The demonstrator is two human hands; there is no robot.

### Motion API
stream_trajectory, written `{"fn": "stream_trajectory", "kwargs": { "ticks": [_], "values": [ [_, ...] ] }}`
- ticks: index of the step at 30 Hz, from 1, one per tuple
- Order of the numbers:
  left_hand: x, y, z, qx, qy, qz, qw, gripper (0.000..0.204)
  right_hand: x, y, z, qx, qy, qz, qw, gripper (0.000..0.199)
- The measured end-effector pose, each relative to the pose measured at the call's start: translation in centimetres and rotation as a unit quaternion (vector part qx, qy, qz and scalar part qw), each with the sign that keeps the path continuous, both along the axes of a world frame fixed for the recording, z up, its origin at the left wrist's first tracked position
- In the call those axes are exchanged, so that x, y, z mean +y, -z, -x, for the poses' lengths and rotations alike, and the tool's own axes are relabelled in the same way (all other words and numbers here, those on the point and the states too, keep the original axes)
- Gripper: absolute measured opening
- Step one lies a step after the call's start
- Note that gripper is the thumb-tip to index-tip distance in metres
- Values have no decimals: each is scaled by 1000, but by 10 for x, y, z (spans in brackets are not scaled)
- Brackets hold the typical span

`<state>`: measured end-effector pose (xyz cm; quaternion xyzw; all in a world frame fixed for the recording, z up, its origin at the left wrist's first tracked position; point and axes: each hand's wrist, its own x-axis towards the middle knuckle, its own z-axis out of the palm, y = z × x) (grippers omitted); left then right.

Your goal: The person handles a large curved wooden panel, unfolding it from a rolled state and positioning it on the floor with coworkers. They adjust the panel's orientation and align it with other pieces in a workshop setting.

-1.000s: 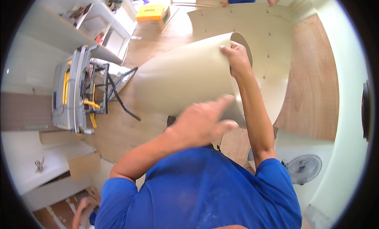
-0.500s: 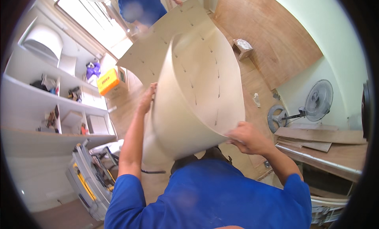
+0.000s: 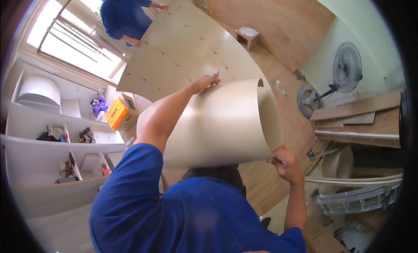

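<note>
A large, bendable beige sheet [image 3: 209, 118] with small printed marks on one face stretches from my waist toward the window side, its near end curled into a wide roll. Across the top of that roll lies my left hand [image 3: 205, 83], fingers stretched out against the surface. My right hand [image 3: 285, 162] pinches the sheet's edge at the lower right end of the roll. At the far end, a co-worker in a blue shirt [image 3: 124, 15] has one hand [image 3: 159, 6] and another hand [image 3: 131, 41] on the sheet's edge.
White shelves [image 3: 26, 109] holding assorted items line the left side, beside an orange-and-brown box [image 3: 118, 112]. A standing fan [image 3: 346, 65], wooden boards [image 3: 361, 113] and a grey slatted metal piece [image 3: 352, 200] are on the right. A large plywood panel [image 3: 278, 22] leans behind.
The near end of the sheet has rolled over toward the right. My left hand has moved right onto the roll's top; my right hand has shifted slightly right and down, still gripping the edge.
</note>
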<state>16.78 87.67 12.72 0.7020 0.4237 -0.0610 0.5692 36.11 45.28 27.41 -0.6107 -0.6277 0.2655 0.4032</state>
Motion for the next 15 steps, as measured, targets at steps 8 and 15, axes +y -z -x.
{"fn": "stream_trajectory", "kwargs": {
  "ticks": [8, 15],
  "values": [
    [-36, 56, -28, 154, 60, -132, 977, 86, -59, 28, -43, 60, 82, 74, 992, 26],
    [-41, 106, 11, 160, 133, -359, 910, 84, -102, 49, -46, 100, 124, 64, 985, 18]
  ]
}}
